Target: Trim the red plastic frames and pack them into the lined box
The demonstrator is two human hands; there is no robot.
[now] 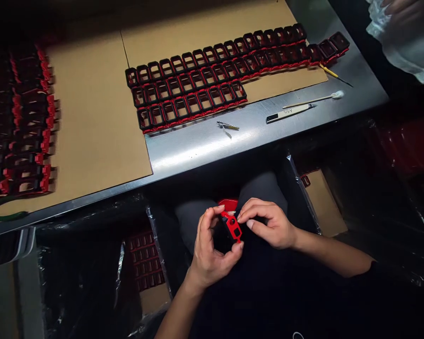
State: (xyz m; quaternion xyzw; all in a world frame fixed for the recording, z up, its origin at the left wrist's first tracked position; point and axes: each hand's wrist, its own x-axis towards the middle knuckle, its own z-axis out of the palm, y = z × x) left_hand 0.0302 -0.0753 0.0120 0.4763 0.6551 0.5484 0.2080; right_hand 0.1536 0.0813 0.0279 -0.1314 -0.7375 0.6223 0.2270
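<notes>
My left hand (214, 249) holds a small red-and-black plastic housing (234, 228) over my lap, with its fingers on the upper end and the thumb at the lower end. The red face with dark openings is turned up. At the housing's right edge is my right hand (266, 223), its fingers bent and the fingertips at or against the part. Thumb and forefinger stand slightly apart there, and I see nothing between them. On the table, rows of similar black-and-red frames (198, 102) stand side by side on cardboard (102, 122).
A craft knife (291, 113), a cotton-tipped stick (309, 100), a yellow-handled tool (328, 70) and small metal clippers (228, 126) lie near the metal table's edge (187, 155). More parts fill the left (21, 132). Plastic-lined boxes (151, 299) flank my legs. Another person's hand (406, 5) shows top right.
</notes>
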